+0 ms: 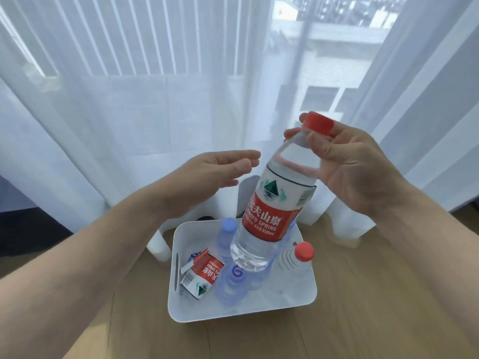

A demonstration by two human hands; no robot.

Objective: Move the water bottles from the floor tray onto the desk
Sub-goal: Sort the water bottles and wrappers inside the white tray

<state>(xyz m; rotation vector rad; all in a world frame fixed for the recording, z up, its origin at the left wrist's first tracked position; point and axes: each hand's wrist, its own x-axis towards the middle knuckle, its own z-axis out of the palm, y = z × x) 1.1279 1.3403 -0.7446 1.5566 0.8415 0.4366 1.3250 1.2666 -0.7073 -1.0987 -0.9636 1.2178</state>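
Observation:
My right hand grips a clear water bottle with a red cap and a red label by its neck, holding it tilted in the air above the white tray on the floor. Just left of the bottle, my left hand is open with straight fingers and touches nothing. Inside the tray stand several bottles with pale blue caps and one red-capped bottle at the right wall. A torn red label lies in the tray's left part.
The tray sits on a wooden floor. Behind it stands a white stool or small table, partly under sheer white curtains that cover a window. No desk is in view.

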